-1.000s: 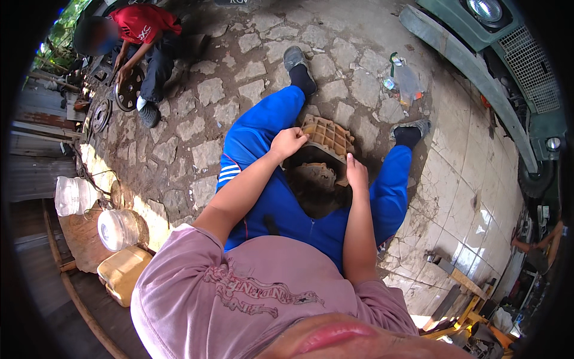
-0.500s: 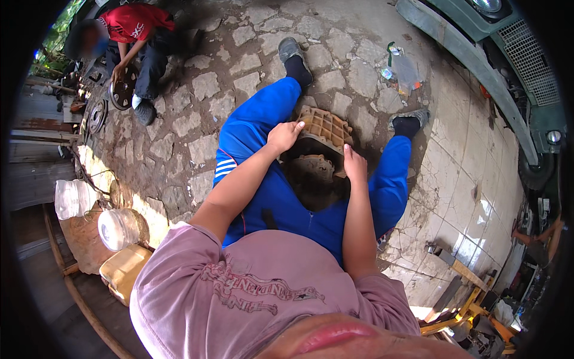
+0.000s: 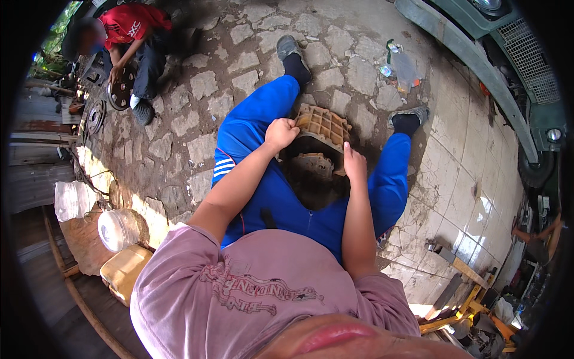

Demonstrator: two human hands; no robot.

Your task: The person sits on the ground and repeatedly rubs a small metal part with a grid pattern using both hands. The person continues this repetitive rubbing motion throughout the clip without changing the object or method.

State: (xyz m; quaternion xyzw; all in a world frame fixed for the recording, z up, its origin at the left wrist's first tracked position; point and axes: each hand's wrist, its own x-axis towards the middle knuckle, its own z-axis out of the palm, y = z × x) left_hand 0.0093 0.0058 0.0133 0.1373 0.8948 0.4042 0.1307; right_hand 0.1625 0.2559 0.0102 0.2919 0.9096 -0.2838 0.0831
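Observation:
Between my spread knees stands a brown cast-metal housing (image 3: pixel 323 124) with a ribbed outer face, tilted with its hollow side toward me. My left hand (image 3: pixel 281 133) is closed on its left edge. At the right edge, my right hand (image 3: pixel 354 163) grips the rim, thumb on top and fingers mostly hidden behind the wall. Inside or just below the hollow shows a rough-edged metal part (image 3: pixel 315 164). Deep shadow hides how the two pieces meet.
At the upper left a person in a red shirt (image 3: pixel 128 24) handles a round metal disc (image 3: pixel 121 90). Clear plastic containers (image 3: pixel 117 230) and a yellow jerrycan (image 3: pixel 127 272) stand left. A vehicle's bumper (image 3: pixel 457 51) reaches in at upper right. Stone paving (image 3: pixel 205 85) meets pale tiles (image 3: pixel 445 179).
My left thumb and fingers have drawn in slightly at the housing's left edge. The housing and my right hand stay almost where they were.

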